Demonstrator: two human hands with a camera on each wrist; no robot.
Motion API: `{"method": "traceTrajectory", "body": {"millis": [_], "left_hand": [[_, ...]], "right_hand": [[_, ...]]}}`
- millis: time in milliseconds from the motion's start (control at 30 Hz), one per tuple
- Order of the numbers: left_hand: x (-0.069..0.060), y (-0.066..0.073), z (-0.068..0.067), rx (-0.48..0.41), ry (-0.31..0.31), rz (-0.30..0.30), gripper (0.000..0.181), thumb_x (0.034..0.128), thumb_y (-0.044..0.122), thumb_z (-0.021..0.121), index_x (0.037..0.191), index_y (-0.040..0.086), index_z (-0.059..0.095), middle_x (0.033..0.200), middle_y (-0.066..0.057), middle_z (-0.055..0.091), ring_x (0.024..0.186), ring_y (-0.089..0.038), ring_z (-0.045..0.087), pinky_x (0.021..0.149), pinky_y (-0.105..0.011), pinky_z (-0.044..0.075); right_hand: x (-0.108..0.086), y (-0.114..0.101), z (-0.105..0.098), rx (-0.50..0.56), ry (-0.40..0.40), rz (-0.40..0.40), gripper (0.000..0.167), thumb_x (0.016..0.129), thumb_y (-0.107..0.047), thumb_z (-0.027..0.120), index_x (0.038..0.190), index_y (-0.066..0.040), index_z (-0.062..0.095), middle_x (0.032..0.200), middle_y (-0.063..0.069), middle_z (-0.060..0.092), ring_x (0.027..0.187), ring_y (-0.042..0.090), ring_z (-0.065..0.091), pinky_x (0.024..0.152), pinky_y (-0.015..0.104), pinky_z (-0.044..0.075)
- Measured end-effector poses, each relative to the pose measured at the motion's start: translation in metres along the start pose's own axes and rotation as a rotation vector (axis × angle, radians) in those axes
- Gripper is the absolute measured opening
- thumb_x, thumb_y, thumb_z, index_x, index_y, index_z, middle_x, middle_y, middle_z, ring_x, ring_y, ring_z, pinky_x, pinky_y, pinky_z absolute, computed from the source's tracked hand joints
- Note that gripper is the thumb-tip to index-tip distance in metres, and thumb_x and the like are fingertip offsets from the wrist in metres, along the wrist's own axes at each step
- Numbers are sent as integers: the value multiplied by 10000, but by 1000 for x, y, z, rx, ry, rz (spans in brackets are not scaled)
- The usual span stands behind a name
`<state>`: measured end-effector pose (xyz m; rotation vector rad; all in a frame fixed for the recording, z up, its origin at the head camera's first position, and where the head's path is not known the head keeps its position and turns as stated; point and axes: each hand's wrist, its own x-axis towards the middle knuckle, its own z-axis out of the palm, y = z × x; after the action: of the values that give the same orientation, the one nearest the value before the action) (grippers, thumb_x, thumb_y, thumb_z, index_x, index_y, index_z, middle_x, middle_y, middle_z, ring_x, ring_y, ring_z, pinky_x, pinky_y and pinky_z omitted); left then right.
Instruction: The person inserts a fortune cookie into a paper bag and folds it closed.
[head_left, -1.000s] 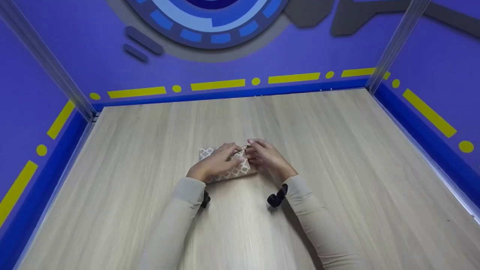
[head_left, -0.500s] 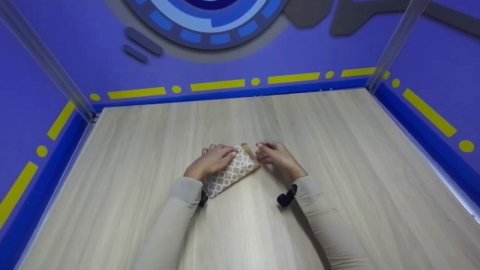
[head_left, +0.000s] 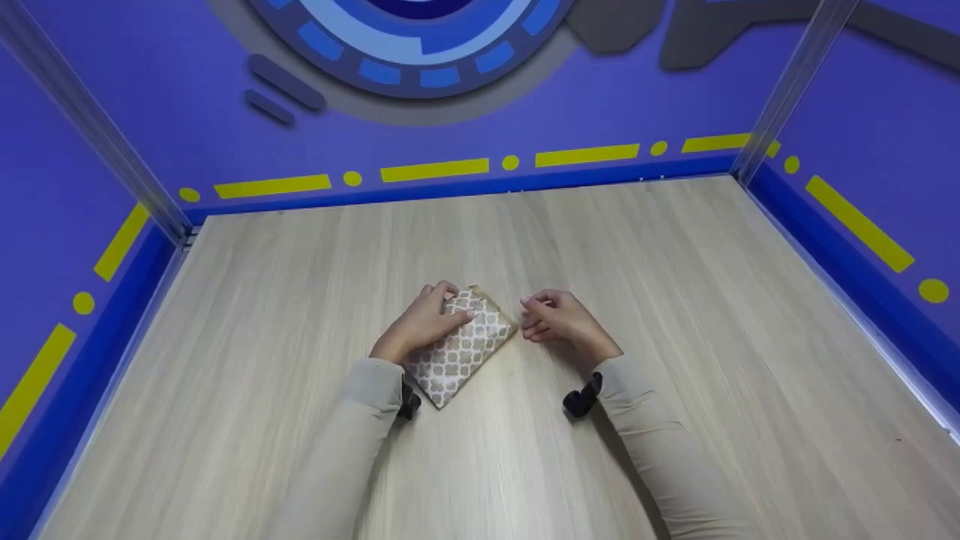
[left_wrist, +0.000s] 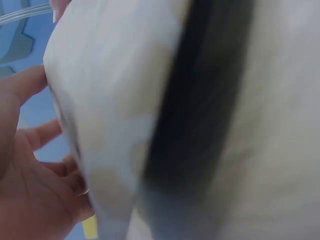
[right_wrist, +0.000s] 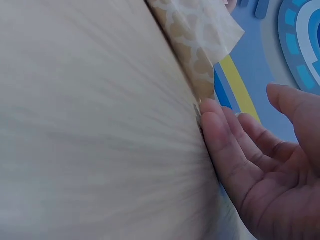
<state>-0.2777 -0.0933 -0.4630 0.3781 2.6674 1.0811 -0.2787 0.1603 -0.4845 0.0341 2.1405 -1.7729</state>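
A flat paper bag point(head_left: 459, 360) with a tan and white lattice pattern lies slantwise on the wooden table, its brown folded edge at the upper right. My left hand point(head_left: 421, 324) grips its upper left side, thumb on the top face and fingers at the far edge. In the left wrist view the patterned paper point(left_wrist: 120, 95) fills the middle, beside that hand's fingers. My right hand point(head_left: 564, 322) is just off the bag's right corner, fingers loosely bent and holding nothing. The right wrist view shows its fingertips low by the table, near the bag's edge point(right_wrist: 192, 42).
The pale wooden table point(head_left: 637, 247) is bounded by blue panels point(head_left: 450, 150) with yellow markings at the back and both sides. Metal posts point(head_left: 787, 97) stand at the back corners. A dark wrist camera point(head_left: 581, 401) hangs under the right cuff.
The bag has turned clockwise under my left hand, its near end swinging toward me. My right hand has drawn away from the bag's end, to the right and slightly nearer.
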Motion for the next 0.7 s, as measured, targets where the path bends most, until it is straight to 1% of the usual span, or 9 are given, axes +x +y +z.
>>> {"method": "traceTrajectory", "body": {"millis": [33, 100, 233, 333, 433, 500, 600, 700], "left_hand": [[0, 0, 0, -28, 9, -1, 599, 906, 401, 624, 1381, 92, 429, 1317, -181, 436, 1141, -310, 497, 1008, -469, 409], [0, 0, 1, -80, 31, -7, 643, 889, 383, 650, 1396, 72, 406, 1308, -187, 435, 1102, -307, 502, 988, -460, 420], [-1, -1, 3, -155, 72, -23, 699, 870, 377, 668, 1423, 57, 385, 1312, -193, 436, 1143, -312, 495, 975, -458, 430], [0, -1, 4, -205, 118, -33, 722, 860, 390, 673, 1433, 59, 383, 1331, -194, 427, 1200, -315, 466, 1002, -466, 414], [0, 1, 6, -256, 167, -37, 729, 856, 404, 676, 1435, 68, 386, 1335, -180, 423, 1210, -312, 457, 1035, -464, 388], [-1, 3, 6, -288, 196, -35, 732, 854, 411, 680, 1435, 75, 388, 1350, -169, 421, 1241, -307, 444, 1067, -459, 364], [-1, 5, 8, -361, 218, -14, 727, 859, 393, 688, 1437, 77, 381, 1383, -165, 420, 1282, -317, 428, 1083, -463, 357], [-1, 9, 11, -440, 234, 15, 706, 864, 364, 696, 1431, 85, 379, 1410, -158, 426, 1316, -317, 410, 1093, -461, 351]], "right_hand": [[0, 1, 0, -4, -3, 3, 409, 974, -287, 556, 1160, 73, 501, 818, 116, 686, 678, 156, 687, 630, 276, 575], [2, 4, 0, 0, -5, 4, 442, 976, -316, 548, 1174, 75, 497, 840, 128, 691, 689, 158, 691, 633, 273, 575], [2, 5, 0, 12, -36, 16, 513, 980, -357, 530, 1223, 92, 485, 916, 168, 704, 738, 177, 705, 673, 288, 580], [0, 5, 1, 30, -100, 12, 530, 974, -359, 543, 1260, 83, 476, 991, 191, 706, 798, 193, 712, 729, 299, 578], [-2, 4, 2, 76, -173, -5, 537, 962, -331, 577, 1291, 79, 464, 1076, 209, 688, 876, 219, 711, 809, 327, 566], [-4, 2, 3, 111, -208, -21, 548, 950, -296, 604, 1311, 89, 456, 1116, 211, 671, 918, 234, 704, 854, 348, 553], [-6, -4, 5, 135, -213, -56, 563, 924, -234, 648, 1328, 105, 451, 1132, 185, 660, 953, 238, 696, 891, 373, 537], [-9, -10, 5, 130, -177, -88, 527, 903, -189, 672, 1311, 92, 490, 1121, 152, 664, 964, 228, 689, 919, 404, 522]]}}
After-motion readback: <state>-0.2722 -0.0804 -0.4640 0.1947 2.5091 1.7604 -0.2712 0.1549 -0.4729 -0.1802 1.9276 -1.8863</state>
